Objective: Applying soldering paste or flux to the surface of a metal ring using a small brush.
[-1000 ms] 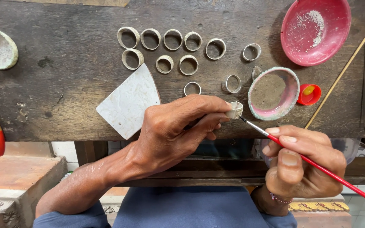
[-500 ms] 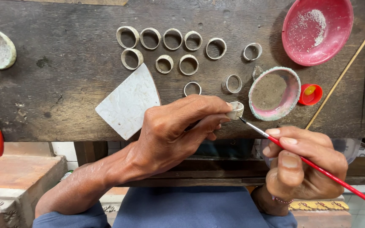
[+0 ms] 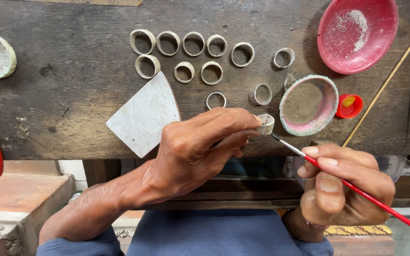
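Pale ring tilted at red-handled brush tip, over bench edge

Both hands' fingers pinched shut

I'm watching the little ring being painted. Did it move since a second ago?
Barely. The held ring sits almost where it was, just left of the pink-rimmed bowl, perhaps a touch higher. The left hand pinches it; the right hand holds the brush.

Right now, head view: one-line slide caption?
Left hand pinches pale metal ring; right hand touches thin red-handled brush to it above dark wooden bench.
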